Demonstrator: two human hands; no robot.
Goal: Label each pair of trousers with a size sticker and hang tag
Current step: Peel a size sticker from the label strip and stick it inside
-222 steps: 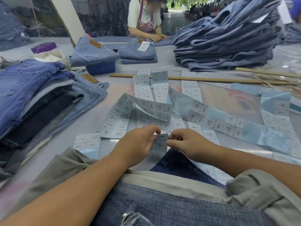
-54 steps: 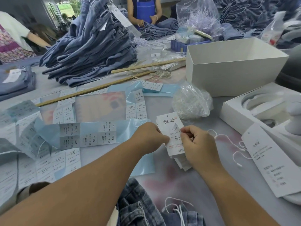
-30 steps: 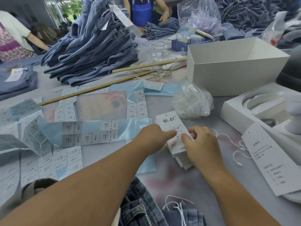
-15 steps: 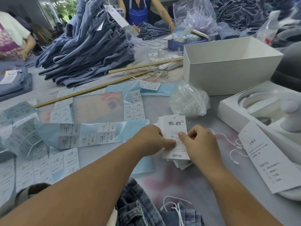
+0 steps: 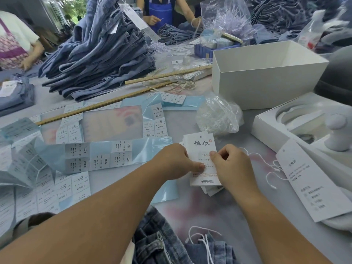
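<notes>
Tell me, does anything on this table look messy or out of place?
The sticker sheets at left lie curled and overlapping rather than flat. Loose white strings trail across the table right of the hang tag.

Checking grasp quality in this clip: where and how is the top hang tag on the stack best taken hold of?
Probably by its long side edges, pinched from left and right. The top hang tag lies flat on a small stack, so only the edges give purchase. The left hand and right hand already meet it at mid-height, clear of the punched hole at the top.

sticker sheets (image 5: 99, 159) left of hang tags (image 5: 203, 159), open box (image 5: 266, 77) behind, trousers (image 5: 171, 244) nearest
</notes>
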